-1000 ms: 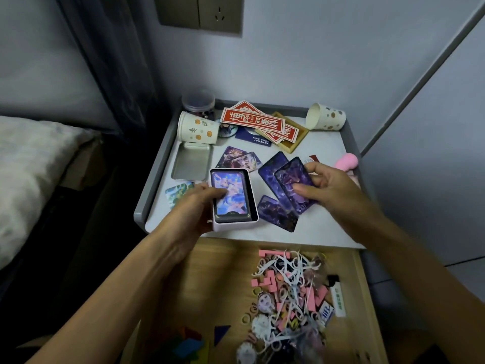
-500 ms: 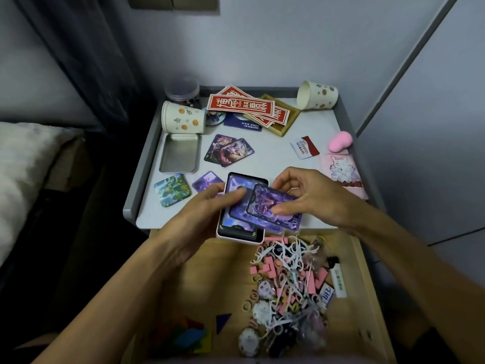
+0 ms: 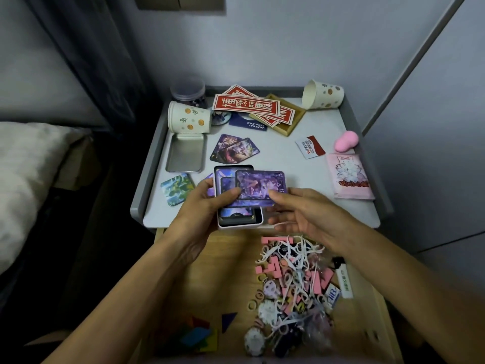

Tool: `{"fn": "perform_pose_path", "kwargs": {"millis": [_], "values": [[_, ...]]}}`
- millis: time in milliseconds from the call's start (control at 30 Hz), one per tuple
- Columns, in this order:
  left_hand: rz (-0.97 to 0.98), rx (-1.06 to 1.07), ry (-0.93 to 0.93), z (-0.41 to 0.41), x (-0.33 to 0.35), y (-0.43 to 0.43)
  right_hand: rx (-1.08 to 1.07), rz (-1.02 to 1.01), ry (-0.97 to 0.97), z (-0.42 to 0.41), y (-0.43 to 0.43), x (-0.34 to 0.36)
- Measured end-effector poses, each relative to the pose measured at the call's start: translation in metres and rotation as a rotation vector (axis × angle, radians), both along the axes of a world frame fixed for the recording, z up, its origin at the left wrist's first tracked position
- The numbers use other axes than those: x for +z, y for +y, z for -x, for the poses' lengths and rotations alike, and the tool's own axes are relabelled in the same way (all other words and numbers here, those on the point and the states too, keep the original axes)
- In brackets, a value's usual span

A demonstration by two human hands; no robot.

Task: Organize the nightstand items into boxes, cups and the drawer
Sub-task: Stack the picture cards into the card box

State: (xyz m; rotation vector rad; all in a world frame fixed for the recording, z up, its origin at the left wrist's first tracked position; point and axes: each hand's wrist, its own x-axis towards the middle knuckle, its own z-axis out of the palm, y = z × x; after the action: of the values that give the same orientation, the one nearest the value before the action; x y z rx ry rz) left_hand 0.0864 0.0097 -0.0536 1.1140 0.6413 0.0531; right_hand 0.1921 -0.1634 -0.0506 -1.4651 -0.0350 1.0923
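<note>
Pretty cluttered scene tbh: the grey nightstand top with a raised rim [image 3: 147, 185] has a spotted paper cup lying on its side [image 3: 189, 119] in the upper left next to a clear plastic jar [image 3: 187, 91], and a second spotted paper cup tipped over [image 3: 322, 94] in the upper right corner. Between them are red rectangular cards with white characters [image 3: 246, 105] piled over a shallow wooden tray [image 3: 291, 119]. There's a silver tin lid [image 3: 185, 156] just below the left cup, a pink bean-shaped thing [image 3: 346, 140] and a pink printed packet [image 3: 350, 177] along the right edge. The open wooden drawer [image 3: 210, 258] fills the bottom of the frame, with a tangled heap of pink blocks and white plastic picks [image 3: 294, 279] on its right side. Nothing sits between the hands and the box. The left hand [image 3: 207, 206] comes up from the lower left and grips the small white rectangular box [image 3: 241, 222] at the nightstand's front edge, mid-frame, thumb pressed onto the purple picture cards [image 3: 259, 187]. The right hand [image 3: 301, 214] reaches in from the lower right, fingers loose and spread, thumb tip touching the cards' lower right corner. The box's long axis runs up-down in the frame, while the top cards lie crosswise, long axis left-right, overhanging its right side.
</note>
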Motion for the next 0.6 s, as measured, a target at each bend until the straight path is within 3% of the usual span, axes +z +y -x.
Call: {"fn": "perform_pose_path", "kwargs": {"millis": [100,267,467,600], "values": [[0.002,0.000,0.003,0.001,0.000,-0.001,-0.102,-0.073,0.025,0.007,0.007,-0.009],[-0.005,-0.076,0.010,0.003,0.000,-0.006,-0.200,-0.052,-0.181,0.004,0.011,-0.004],[0.007,-0.109,0.062,0.004,0.004,-0.005,-0.035,-0.079,-0.370,-0.024,0.002,0.017],[-0.016,-0.153,0.085,0.005,0.006,-0.006,0.257,0.004,-0.473,-0.033,-0.003,0.028]]}}
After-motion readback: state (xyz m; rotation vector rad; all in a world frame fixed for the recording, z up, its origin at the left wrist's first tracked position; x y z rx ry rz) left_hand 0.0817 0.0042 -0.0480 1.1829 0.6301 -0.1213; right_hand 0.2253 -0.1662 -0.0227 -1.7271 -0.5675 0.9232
